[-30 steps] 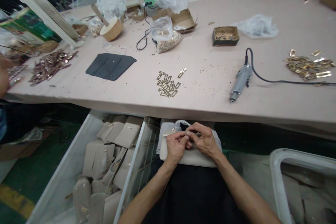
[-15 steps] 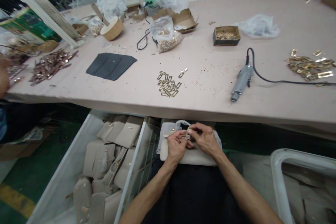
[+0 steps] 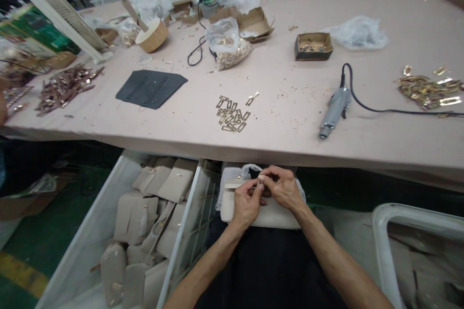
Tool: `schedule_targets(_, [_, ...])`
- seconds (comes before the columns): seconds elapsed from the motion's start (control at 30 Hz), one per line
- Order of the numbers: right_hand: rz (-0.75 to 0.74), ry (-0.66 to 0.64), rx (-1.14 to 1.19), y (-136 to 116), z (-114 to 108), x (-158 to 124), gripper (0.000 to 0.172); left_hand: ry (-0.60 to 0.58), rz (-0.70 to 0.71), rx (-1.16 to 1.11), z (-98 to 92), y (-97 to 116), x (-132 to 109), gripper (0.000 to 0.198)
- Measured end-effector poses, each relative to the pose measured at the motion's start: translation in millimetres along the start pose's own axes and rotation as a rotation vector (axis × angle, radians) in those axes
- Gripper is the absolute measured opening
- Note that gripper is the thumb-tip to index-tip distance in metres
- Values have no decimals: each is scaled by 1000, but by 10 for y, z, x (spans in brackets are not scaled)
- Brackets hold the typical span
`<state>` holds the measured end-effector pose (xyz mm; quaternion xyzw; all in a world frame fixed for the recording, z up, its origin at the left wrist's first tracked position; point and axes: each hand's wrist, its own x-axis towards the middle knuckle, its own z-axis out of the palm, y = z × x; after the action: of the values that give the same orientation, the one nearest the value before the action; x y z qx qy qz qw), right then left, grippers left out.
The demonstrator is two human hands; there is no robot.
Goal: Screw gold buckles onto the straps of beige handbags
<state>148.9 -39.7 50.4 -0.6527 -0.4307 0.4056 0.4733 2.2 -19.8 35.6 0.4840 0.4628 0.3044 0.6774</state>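
Observation:
A beige handbag (image 3: 275, 219) lies across the lap, under the table's front edge, with whitish wrapping round its handle. Over its upper part my left hand (image 3: 247, 203) and my right hand (image 3: 284, 187) meet, fingertips pinched together. Something small sits between them, mostly covered by the fingers, and I cannot make out what it is. On the table beyond lie several small gold rectangular metal frames (image 3: 229, 118). To their right rests a grey electric screwdriver (image 3: 333, 112) with a black cord.
At left stands a white crate (image 3: 181, 246) with several beige bags; another white bin (image 3: 380, 231) is at right. The table holds a dark perforated sheet (image 3: 151, 89), a small box of tiny parts (image 3: 313, 47), a gold hardware pile (image 3: 427, 89) and a bag of parts (image 3: 232, 50). Another person's hand shows at far left.
My fingertips have closed more tightly together over the bag, the left hand shifting slightly right. The view has tilted a little; the things on the table stay where they were.

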Motion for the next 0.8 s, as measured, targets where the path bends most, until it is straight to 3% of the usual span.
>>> schedule_targets(0.2, [233,14,161,79,54,70,21,-3,-80,-15,-6,-21,12,38])
schedule_targets(0.47, [17,-33,-124,47,66,26,14,-44,-148,-60,-55,-140,44,30])
schedule_targets(0.67, [141,-71,-7,93,34,66,20,-55,-114,-80,-77,-83,39,46])
schedule_targets(0.8, [129,-108,-29,127,11,95,23,-28,-105,-93,-101,-102,30,45])
